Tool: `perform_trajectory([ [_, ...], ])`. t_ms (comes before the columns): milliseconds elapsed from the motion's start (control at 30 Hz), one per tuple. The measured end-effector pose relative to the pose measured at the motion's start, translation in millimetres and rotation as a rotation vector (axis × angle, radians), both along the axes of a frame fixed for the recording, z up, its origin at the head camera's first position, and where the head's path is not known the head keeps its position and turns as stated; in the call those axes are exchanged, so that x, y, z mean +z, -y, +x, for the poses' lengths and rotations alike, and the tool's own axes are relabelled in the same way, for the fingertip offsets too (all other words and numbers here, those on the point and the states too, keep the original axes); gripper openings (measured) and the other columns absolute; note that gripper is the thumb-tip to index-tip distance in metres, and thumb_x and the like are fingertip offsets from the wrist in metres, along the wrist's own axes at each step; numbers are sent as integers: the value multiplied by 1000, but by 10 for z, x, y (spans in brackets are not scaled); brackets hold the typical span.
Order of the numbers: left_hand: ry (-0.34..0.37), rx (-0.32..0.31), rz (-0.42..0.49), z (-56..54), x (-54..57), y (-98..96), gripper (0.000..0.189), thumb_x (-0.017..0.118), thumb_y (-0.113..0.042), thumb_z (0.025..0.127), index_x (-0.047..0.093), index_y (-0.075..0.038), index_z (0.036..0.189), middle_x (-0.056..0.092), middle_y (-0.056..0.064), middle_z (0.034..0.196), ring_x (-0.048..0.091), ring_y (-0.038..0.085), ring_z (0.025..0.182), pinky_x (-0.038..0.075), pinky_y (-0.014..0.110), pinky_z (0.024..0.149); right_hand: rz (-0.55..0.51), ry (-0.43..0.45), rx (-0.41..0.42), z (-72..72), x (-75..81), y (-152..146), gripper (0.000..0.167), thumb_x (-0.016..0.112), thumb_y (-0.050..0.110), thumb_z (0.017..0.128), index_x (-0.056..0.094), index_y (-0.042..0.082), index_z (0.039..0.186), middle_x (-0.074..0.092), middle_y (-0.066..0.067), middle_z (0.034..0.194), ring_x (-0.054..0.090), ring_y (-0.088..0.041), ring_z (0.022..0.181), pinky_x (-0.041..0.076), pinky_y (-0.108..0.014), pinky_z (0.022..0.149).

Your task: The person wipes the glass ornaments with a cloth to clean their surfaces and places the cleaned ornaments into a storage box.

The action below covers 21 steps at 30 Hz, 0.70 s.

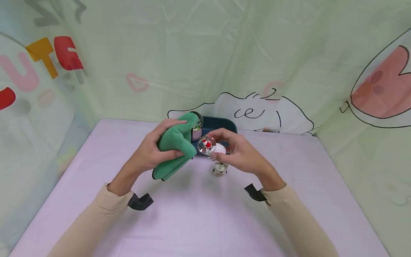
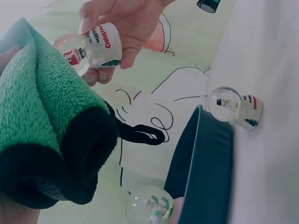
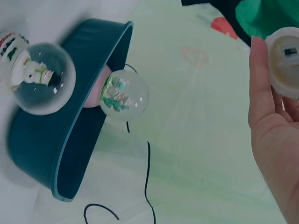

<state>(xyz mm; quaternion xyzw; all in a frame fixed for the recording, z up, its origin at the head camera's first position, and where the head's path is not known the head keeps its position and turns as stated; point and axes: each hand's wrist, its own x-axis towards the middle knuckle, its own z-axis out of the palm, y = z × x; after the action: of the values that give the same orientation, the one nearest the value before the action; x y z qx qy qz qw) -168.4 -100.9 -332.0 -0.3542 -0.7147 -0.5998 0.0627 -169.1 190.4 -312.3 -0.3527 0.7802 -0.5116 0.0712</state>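
My left hand (image 1: 151, 150) grips a folded green towel (image 1: 174, 142) with dark edging; a black loop hangs from it in the left wrist view. My right hand (image 1: 242, 153) holds a small snow globe (image 1: 216, 150) tilted, its dome toward the towel. The globe has a red-and-white figure inside and a white base (image 2: 105, 44) with Christmas lettering. In the right wrist view the underside (image 3: 286, 63) of that base shows. Below the right hand, a second snow globe (image 1: 220, 170) with a snowman stands on the table, partly hidden in the head view.
Behind the hands is a dark blue bin (image 1: 219, 123). Inside it is a snow globe with a pink base (image 1: 197, 134), partly covered by the towel in the head view. A pale lilac cloth (image 1: 199, 214) covers the table, and a printed curtain (image 1: 192, 53) hangs around it.
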Motion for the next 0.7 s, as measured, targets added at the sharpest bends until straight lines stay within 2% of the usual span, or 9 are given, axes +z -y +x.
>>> perform_trajectory([
  [100, 3, 3, 4, 12, 7, -23, 71, 81, -1, 82, 51, -15, 146, 51, -1, 144, 53, 24, 121, 46, 41, 99, -32, 2, 7, 21, -3, 45, 42, 68, 0, 92, 56, 6, 132, 57, -6, 118, 56, -25, 113, 55, -28, 75],
  [233, 3, 3, 8, 22, 13, -59, 72, 81, -2, 82, 51, -15, 146, 50, -2, 144, 53, 23, 123, 44, 46, 100, -86, -15, 16, 32, -4, 101, 43, 65, -4, 93, 53, 3, 133, 55, -8, 123, 56, -25, 117, 55, -27, 82],
  [300, -1, 3, 13, 24, 15, -77, 72, 81, -2, 82, 51, -15, 147, 51, -2, 144, 52, 22, 124, 44, 47, 101, -110, -22, 19, 36, 5, 128, 44, 65, -5, 92, 52, 3, 133, 55, -8, 128, 58, -26, 117, 56, -27, 81],
  [467, -14, 0, 31, 19, 9, -116, 71, 82, -4, 83, 51, -13, 147, 51, 0, 144, 51, 23, 128, 43, 45, 104, -144, -31, -13, 44, 1, 166, 44, 70, -3, 89, 55, 7, 129, 56, -7, 127, 62, -27, 100, 58, -31, 77],
  [600, -20, -14, 39, 23, 2, -149, 71, 81, -7, 84, 50, -13, 147, 51, 1, 144, 51, 23, 127, 44, 45, 103, -199, -39, -22, 47, -22, 197, 41, 73, -5, 87, 58, 7, 123, 57, -8, 122, 63, -28, 98, 58, -37, 87],
  [700, -18, -22, 41, 24, -14, -176, 70, 82, -10, 85, 49, -13, 147, 50, 0, 145, 50, 23, 128, 44, 45, 103, -248, -53, -26, 41, -43, 227, 40, 73, -8, 85, 59, 5, 120, 57, -9, 120, 63, -28, 99, 58, -38, 89],
])
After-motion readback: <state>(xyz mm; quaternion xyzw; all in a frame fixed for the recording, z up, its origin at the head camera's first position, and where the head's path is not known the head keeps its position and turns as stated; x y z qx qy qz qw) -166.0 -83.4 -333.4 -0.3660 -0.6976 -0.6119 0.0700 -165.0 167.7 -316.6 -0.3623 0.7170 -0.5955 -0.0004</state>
